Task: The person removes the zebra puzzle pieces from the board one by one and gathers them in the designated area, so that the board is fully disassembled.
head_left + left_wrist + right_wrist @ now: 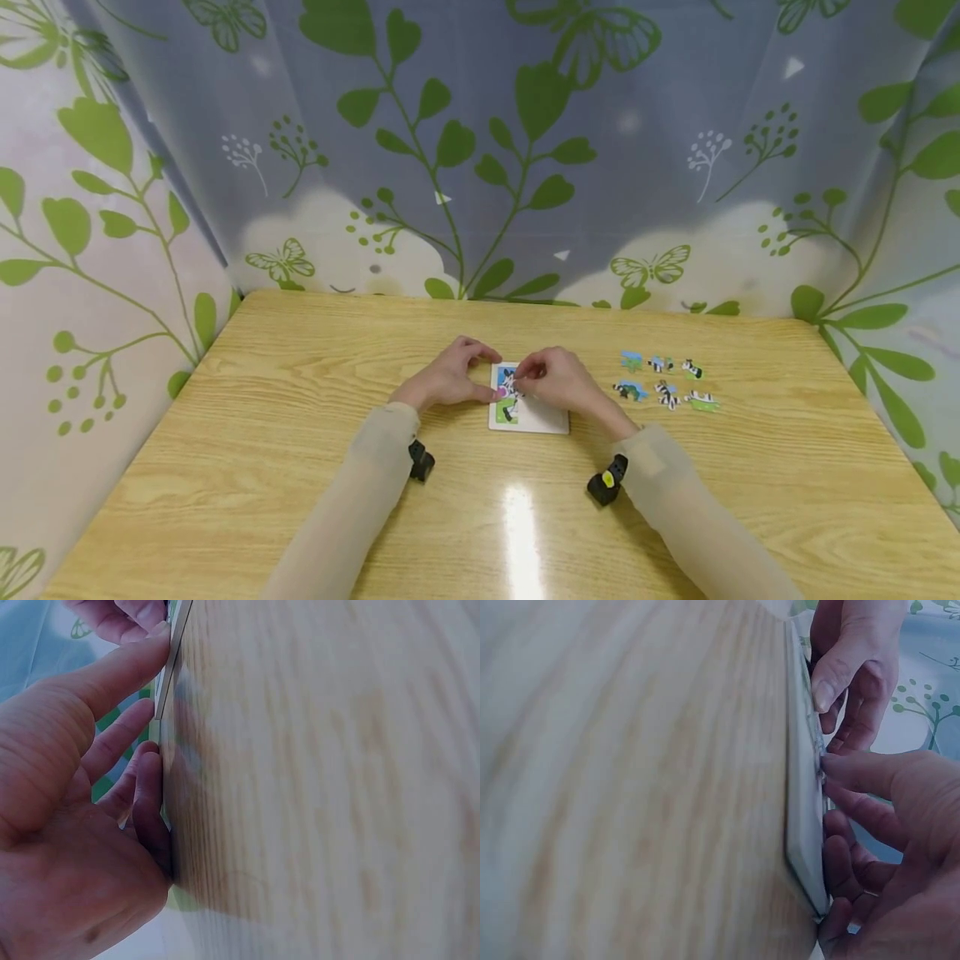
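A small white puzzle tray (545, 421) lies on the wooden table. Its left part is filled with joined jigsaw pieces (508, 407) in blue, green, black and white; bare white shows at the right. My left hand (450, 375) rests at the tray's left side, fingers extended, thumb touching the edge and the index near the upper left corner. Over the tray, my right hand (558, 379) pinches a jigsaw piece between thumb and index finger against the picture. That piece is mostly hidden by the fingers. In the right wrist view the right fingertips (840, 766) touch the tray's surface.
Several loose jigsaw pieces (664, 389) lie in two rows right of the tray. The wooden table (300, 467) reaches back to a leaf-patterned curtain (480, 150). Black wrist cameras are strapped on both wrists.
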